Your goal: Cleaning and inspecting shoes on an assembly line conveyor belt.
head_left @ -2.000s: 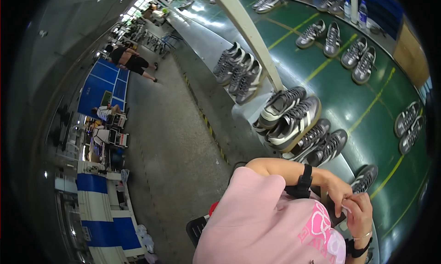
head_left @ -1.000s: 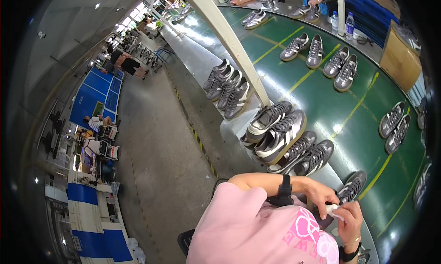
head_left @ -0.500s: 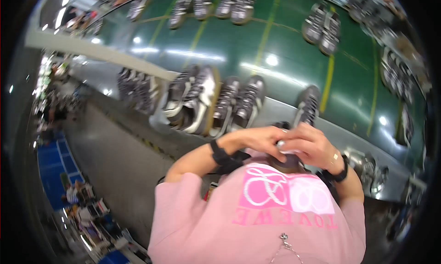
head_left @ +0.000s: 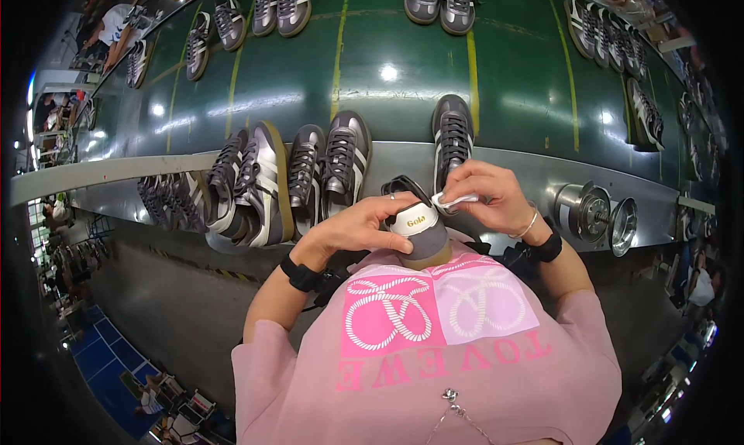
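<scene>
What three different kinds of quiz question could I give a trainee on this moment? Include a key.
1. Open: Which hand grips the grey shoe with a white heel tab?
2. True or false: The right hand pinches a small white, soft-looking piece.
3. Multiple choice: What colour are the straight painted-looking lines across the glossy green worktop? A) red B) yellow C) blue

Key:
1. The left hand.
2. True.
3. B.

Pink tee (head_left: 422, 367), rope-pattern print (head_left: 394, 313) at 12 o'clock; black wristbands (head_left: 301, 274) at 10, 2; silver necklace (head_left: 450, 396) at 6.
</scene>
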### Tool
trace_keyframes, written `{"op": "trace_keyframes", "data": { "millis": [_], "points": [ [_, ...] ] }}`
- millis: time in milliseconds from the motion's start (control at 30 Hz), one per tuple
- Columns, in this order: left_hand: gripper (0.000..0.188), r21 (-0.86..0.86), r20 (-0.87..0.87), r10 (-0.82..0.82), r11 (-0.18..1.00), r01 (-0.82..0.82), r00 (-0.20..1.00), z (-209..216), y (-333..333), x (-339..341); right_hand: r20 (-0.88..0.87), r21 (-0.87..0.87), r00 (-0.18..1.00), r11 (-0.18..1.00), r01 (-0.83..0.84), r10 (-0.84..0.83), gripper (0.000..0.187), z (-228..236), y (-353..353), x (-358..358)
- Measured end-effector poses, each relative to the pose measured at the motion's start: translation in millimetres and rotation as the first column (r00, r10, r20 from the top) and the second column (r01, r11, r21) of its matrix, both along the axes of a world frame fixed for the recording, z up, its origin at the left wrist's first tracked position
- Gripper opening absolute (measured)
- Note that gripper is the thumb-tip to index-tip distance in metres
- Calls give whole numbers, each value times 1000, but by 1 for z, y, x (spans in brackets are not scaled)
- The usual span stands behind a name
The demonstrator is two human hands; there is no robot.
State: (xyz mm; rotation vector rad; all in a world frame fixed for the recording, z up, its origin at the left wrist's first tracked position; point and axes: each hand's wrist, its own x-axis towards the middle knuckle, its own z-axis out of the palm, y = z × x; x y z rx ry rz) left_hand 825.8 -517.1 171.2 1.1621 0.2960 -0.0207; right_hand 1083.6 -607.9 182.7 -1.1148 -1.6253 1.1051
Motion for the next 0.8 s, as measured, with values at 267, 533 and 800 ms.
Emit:
{"op": "trace_keyframes", "data": {
  "millis": [267, 533, 800],
  "points": [
    [55, 42, 3, 29, 999, -29, 1000, -2, -1, -4, -2, -27, 993, 993, -116, 116, 24, -12, 6, -6],
    [56, 59, 21, 3, 998, -5, 1000, -2, 1, -3, -62, 32, 985, 986, -161, 163, 23, 2, 15, -10],
    [57, 12, -14, 10, 1000, -10, 1000, -1, -2, -1, -104, -3, 984, 990, -144, 143, 20, 4, 7, -13]
  ]
}}
